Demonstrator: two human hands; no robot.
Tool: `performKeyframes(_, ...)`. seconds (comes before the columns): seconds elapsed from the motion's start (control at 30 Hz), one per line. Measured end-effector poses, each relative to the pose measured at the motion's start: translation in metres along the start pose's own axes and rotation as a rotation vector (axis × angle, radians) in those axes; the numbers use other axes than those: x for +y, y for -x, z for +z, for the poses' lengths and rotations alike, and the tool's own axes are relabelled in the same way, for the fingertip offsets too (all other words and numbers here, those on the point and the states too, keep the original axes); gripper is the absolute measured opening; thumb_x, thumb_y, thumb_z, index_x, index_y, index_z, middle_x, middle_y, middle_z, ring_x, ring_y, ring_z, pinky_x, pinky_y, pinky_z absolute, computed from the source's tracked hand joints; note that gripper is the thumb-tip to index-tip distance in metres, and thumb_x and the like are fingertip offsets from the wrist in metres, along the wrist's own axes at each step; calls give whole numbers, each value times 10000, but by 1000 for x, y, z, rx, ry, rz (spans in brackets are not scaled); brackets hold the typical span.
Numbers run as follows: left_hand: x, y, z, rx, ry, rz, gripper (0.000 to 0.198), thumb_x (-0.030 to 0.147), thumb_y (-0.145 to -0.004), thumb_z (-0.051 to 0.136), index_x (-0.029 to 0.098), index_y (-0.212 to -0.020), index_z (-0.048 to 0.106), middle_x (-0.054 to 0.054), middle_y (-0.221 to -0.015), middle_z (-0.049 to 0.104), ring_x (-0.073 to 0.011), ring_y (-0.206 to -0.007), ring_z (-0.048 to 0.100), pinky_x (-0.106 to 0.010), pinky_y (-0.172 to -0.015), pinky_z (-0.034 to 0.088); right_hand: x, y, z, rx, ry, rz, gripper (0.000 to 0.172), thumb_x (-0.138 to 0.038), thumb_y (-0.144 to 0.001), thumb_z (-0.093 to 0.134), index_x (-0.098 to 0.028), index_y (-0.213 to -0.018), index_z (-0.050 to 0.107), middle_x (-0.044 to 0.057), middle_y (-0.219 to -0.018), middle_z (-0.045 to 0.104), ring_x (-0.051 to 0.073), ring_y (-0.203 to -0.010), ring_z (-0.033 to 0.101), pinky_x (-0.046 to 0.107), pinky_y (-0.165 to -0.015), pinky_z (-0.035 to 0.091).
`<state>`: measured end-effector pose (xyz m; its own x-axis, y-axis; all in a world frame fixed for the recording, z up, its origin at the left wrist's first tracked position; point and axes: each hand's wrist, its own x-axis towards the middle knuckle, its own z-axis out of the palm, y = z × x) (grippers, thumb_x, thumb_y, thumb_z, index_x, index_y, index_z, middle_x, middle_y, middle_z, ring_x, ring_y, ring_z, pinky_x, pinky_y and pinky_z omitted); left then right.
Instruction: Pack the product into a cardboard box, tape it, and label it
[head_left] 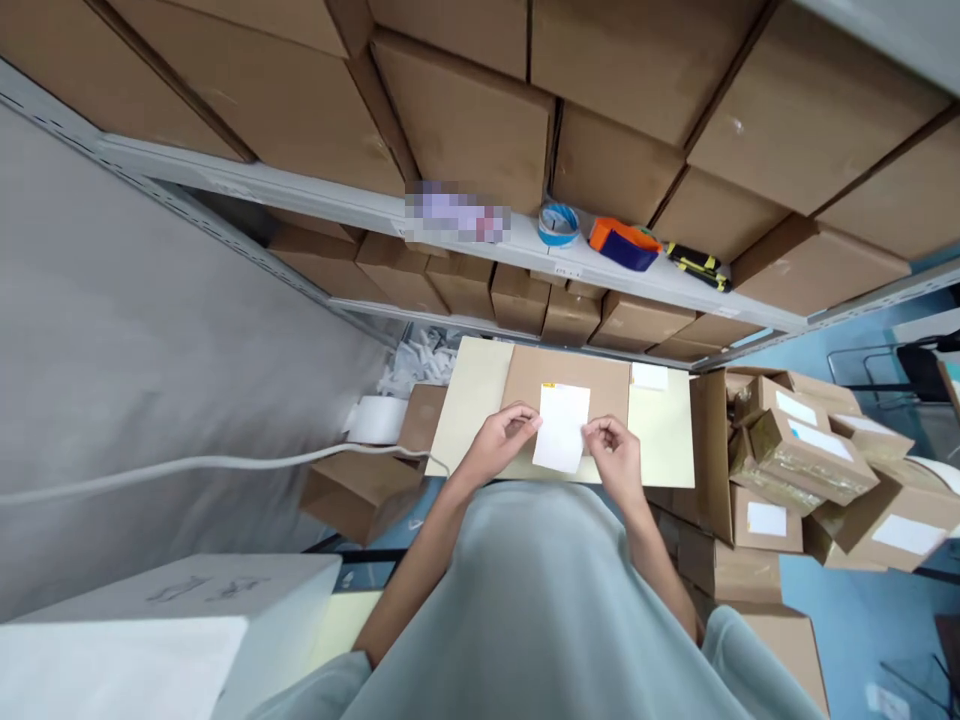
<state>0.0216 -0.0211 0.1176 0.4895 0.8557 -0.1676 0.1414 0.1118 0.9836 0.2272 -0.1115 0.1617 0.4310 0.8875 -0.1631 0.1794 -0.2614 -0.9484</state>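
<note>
A white label (562, 430) with a small yellow mark at its top edge is held upright between my two hands. My left hand (504, 440) pinches its left edge, and my right hand (615, 455) pinches the right edge lower down. Behind the label, a flat brown cardboard box (525, 375) lies on the pale yellow table (667, 440). The label covers part of the box, and its lower end reaches over the table's near edge. A small white paper (649, 377) rests at the table's back right corner.
Shelves with brown boxes (465, 110) rise behind the table; blue tape (558, 225), an orange and blue item (625, 243) and black-yellow cutters (699, 266) sit on one. Right: a large carton (712, 450) of labelled boxes. Left: a white roll (376, 420), a cable (225, 462) and an open box (360, 490).
</note>
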Motion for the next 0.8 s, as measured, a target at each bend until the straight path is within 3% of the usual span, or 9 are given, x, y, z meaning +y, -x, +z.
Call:
performKeyframes(0.2,-35,-30,22,4,-91,-99,545,744,-915,707,204,-952,770,-100,-1013,841,-280,-972,773,-389,-941,620,55,-37,-11,12,16,130,344,-552,-826,723,-208,-832,726,55,-826,764,205,-781,677,331,-776,566)
performKeyframes(0.3,-56,-54,33,7,-206,-169,459,644,-931,702,194,-945,791,-107,-1033,857,-277,-975,777,-369,-926,612,81,-61,-10,-5,93,240,282,-484,-838,685,-203,-841,719,84,-913,815,225,-862,736,343,-875,588)
performKeyframes(0.43,-72,-78,43,22,-403,-307,286,438,-961,663,199,-955,821,-88,-1050,865,-264,-976,781,-341,-902,582,106,-87,-6,-24,197,333,229,-421,-841,661,-201,-821,721,78,-909,827,224,-843,739,315,-835,567)
performKeyframes(0.63,-87,-90,53,30,-526,-415,256,396,-982,662,213,-954,839,-72,-1056,873,-268,-984,780,-333,-895,555,130,-102,-2,-55,290,378,218,-391,-845,644,-207,-769,733,40,-810,793,219,-793,713,289,-770,525)
performKeyframes(0.8,-96,-94,60,36,-601,-455,279,380,-1024,624,209,-989,841,-83,-1122,873,-258,-1022,777,-311,-880,525,138,-106,-1,-84,366,386,243,-384,-881,637,-199,-822,784,37,-844,808,215,-807,723,278,-787,533)
